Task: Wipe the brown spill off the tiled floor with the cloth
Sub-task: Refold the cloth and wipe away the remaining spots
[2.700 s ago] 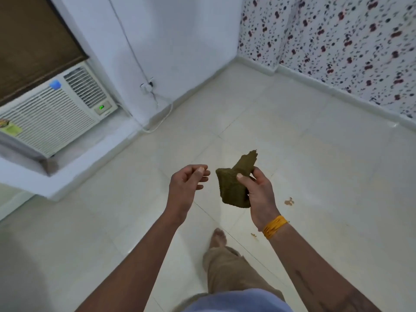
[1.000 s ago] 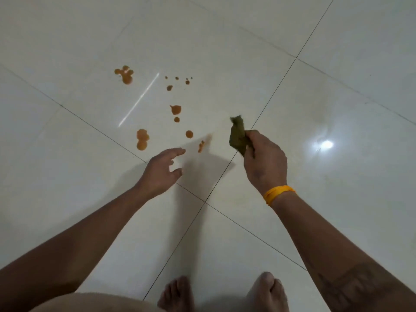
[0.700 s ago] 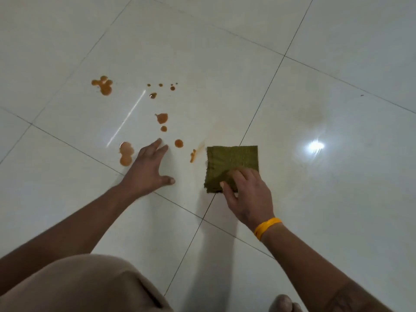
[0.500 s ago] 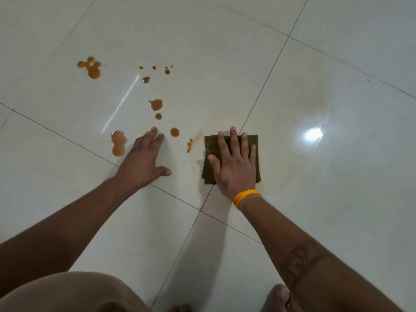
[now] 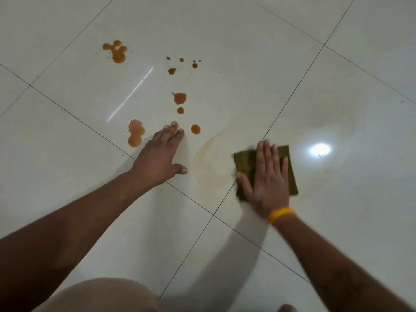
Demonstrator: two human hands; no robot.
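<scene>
**tilefan:** Spill (image 5: 179,98) is brown and scattered in drops and small puddles across one glossy white tile of the floor (image 5: 67,154). Biggest blobs: a cluster up at the far left (image 5: 116,51), a double puddle (image 5: 135,134) just beside the left hand, and a round dot (image 5: 195,129) near that hand's fingertips. A few tiny specks sit further up.

**mopguy:** And the cloth?

**tilefan:** Cloth (image 5: 290,172) is an olive-green folded square lying flat on the floor, right of the drops and just across the grout line (image 5: 281,109) from them. It isn't touching any of the drops. The right hand (image 5: 266,179) lies on top of it with fingers straight and together, thumb stuck out to the left, palm pressing down (the hand is a bit blurred, so fine detail is hard to make out). Nothing is gripped, it's just flat on the cloth.

**mopguy:** Anything between cloth and drops?

**tilefan:** Yes, a faint brownish curved smear (image 5: 207,158) on the tile, between the two hands and reaching to the cloth's left edge.

**mopguy:** Left hand?

**tilefan:** Left hand (image 5: 159,154) is spread flat on the floor, fingers pointing up toward the drops, thumb out to the right, holding nothing. It sits between the double puddle and the smear.

**mopguy:** Rest of the shot?

**tilefan:** Yellow band (image 5: 280,214) on the right wrist, a tan-clothed knee (image 5: 101,296) at the bottom edge, a toe (image 5: 287,308) peeking in bottom right, and a bright light reflection (image 5: 320,149) on the tile right of the cloth.
</scene>
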